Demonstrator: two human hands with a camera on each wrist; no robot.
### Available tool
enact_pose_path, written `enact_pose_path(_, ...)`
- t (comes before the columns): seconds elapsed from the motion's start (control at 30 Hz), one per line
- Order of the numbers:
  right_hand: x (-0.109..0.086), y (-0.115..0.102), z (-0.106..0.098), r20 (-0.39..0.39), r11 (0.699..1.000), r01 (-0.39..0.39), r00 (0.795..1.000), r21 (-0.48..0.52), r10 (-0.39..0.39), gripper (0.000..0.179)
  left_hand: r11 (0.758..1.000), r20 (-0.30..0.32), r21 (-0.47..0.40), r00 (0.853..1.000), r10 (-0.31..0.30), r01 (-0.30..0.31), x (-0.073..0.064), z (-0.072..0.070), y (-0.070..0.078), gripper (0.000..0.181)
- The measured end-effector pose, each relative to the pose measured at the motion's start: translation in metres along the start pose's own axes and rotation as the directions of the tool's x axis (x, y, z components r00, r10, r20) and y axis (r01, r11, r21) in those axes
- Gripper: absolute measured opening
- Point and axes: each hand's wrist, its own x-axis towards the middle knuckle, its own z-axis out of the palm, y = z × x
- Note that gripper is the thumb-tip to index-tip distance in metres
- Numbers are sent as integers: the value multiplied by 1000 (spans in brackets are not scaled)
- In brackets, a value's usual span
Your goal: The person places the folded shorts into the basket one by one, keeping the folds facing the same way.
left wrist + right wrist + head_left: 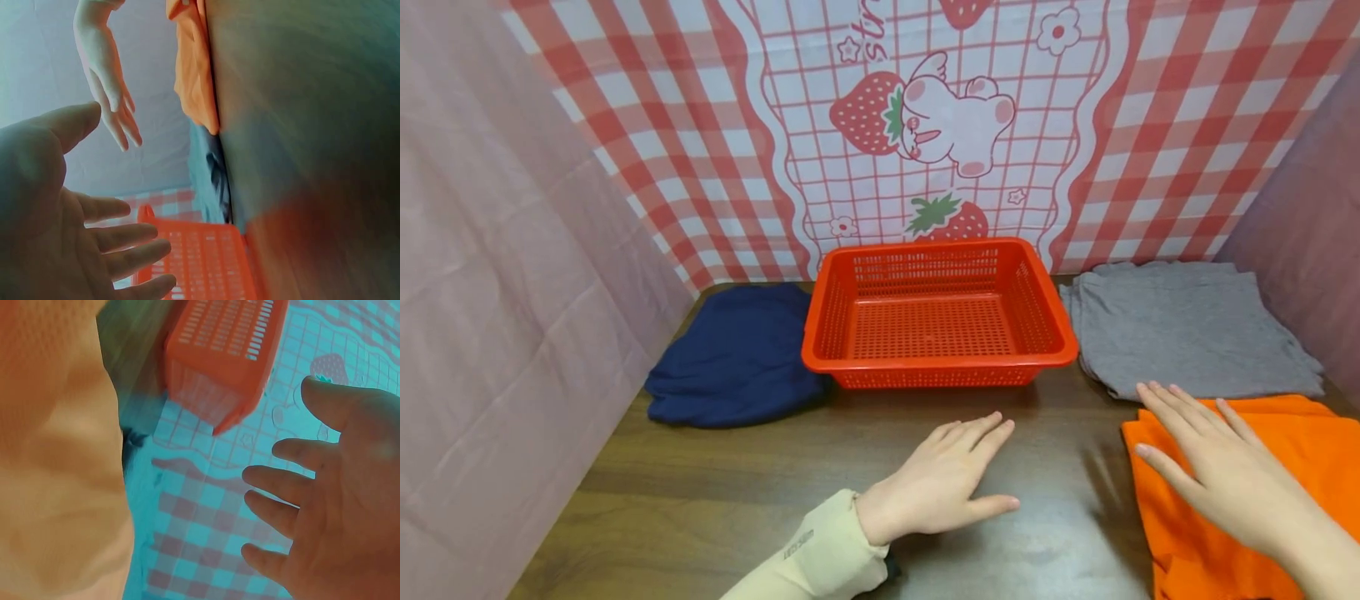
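Note:
My left hand (934,483) hovers over the wooden table in front of the red plastic basket (917,363), fingers straight and thumb spread, holding nothing. The right hand (1221,471) is above the folded orange cloth (1300,450) at the right, its fingers extended and apart, palm down. In the right wrist view a gap shows between that hand (325,494) and the orange cloth (56,475). Behind the orange cloth lies a folded grey cloth (1187,325), right of the basket. A folded navy cloth (737,354) lies at the basket's left. The basket has nothing inside.
A red-and-white checked curtain with strawberry prints (715,125) hangs right behind the basket. Plain pale fabric walls (512,275) stand on the left and right sides. The brown wooden table (700,492) stretches between the cloths and toward me.

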Motion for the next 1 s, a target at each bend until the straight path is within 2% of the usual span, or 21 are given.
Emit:
enact_pose_path(0.27, -4, 17, 0, 54, 997, -73, 996, -21, 74, 71, 1000, -5, 20, 1000, 23, -23, 10, 5, 13, 73)
enact_pose_path(0.47, -12, 32, 3, 91, 986, -151, 983, -64, 157, 75, 999, 34, -45, 999, 29, -28, 13, 7, 17, 63)
enact_pose_path(0.77, -28, 58, 3, 25, 945, -296, 953, -142, 302, 83, 996, 73, -82, 997, 29, -23, 15, 12, 21, 59)
enact_pose_path(1.0, -38, 71, 10, -104, 962, -257, 963, -94, 247, 78, 996, 79, -86, 997, 17, -10, 19, 13, 28, 59)
